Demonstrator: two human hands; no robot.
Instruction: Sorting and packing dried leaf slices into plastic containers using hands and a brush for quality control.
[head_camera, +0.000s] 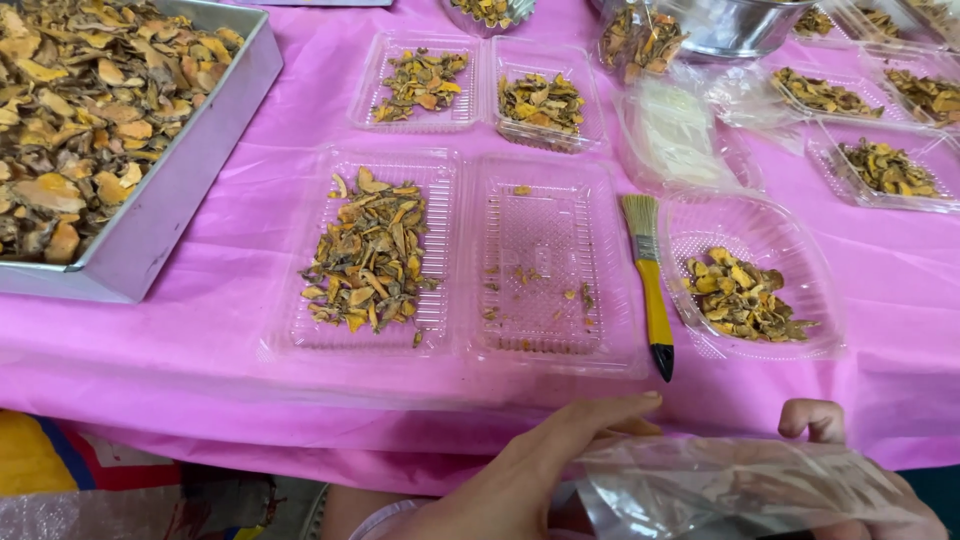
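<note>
My left hand (540, 460) and my right hand (830, 440) are low in the head view, below the table's front edge. Both grip a clear plastic bag (740, 490) with brownish dried pieces showing inside it. On the pink tablecloth (240, 240) in front of me lies an open clear hinged container (460, 260); its left half holds a pile of dried yellow-brown slices (370, 260) and its right half only a few crumbs. A yellow-handled paintbrush (650, 280) lies just right of it, bristles away from me.
A large metal tray (170, 190) full of dried slices sits at the far left. Several more clear containers with slices stand behind and to the right, one (750, 280) next to the brush. A metal bowl (730, 25) is at the back.
</note>
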